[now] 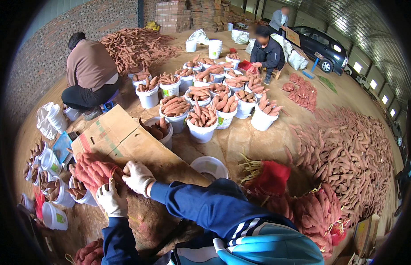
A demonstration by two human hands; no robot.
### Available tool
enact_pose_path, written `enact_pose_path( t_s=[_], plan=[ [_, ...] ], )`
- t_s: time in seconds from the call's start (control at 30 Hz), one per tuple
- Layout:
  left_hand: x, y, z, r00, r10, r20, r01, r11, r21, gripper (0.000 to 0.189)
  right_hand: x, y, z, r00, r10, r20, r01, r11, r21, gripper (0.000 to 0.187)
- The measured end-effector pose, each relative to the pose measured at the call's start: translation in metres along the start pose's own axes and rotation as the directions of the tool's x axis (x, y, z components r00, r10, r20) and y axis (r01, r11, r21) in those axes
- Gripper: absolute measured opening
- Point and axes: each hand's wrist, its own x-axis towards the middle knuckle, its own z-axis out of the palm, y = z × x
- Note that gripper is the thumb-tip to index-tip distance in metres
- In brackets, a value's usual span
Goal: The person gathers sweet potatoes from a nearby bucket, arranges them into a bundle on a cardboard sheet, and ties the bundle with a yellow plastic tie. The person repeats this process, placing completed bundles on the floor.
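A red mesh bag full of sweet potatoes (94, 170) lies in front of me at the left, on the near end of a flattened cardboard sheet (139, 142). My left hand (112, 198), in a white glove, grips the bag's gathered end from the near side. Just to its right, my right hand (139, 177), gloved too, has its fingers closed at the same end of the mesh; the fingertips are partly hidden. An empty white bucket (210, 167) stands beyond my right forearm. Red mesh (273, 177) with pale ties (251, 169) lies to the right.
Buckets of sweet potatoes (202, 122) stand ahead, more (59, 192) at the left. A large sweet potato pile (348, 159) and filled mesh bags (316, 215) are at the right. One person (91, 66) sits far left; another (268, 51) sits beyond the buckets; a third (279, 18) stands behind.
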Motion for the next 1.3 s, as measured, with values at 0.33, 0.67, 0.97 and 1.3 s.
enact_pose_path(
  t_s=[0.33, 0.67, 0.97, 1.3],
  plan=[
    [-0.061, -0.011, -0.011, 0.929, -0.282, -0.239, 0.255, 0.957, -0.137, 0.094, 0.030, 0.037, 0.024, 0.932, -0.103, 0.348, 0.198, 0.948, -0.249, 0.035],
    [-0.056, -0.014, -0.008, 0.707, -0.621, 0.339, 0.606, 0.285, -0.742, 0.096, 0.037, 0.039, 0.039, 0.940, 0.188, 0.283, -0.263, 0.930, 0.256, 0.029],
    [-0.029, -0.033, -0.026, 0.780, -0.490, 0.389, 0.596, 0.771, -0.225, 0.053, 0.051, 0.040, 0.041, 0.969, -0.027, 0.245, 0.039, 0.998, -0.042, 0.035],
    [-0.044, -0.037, 0.008, 0.881, -0.297, 0.367, 0.453, 0.752, -0.478, 0.031, 0.054, 0.063, 0.043, 0.909, -0.269, 0.318, 0.303, 0.951, -0.061, 0.033]
  ],
)
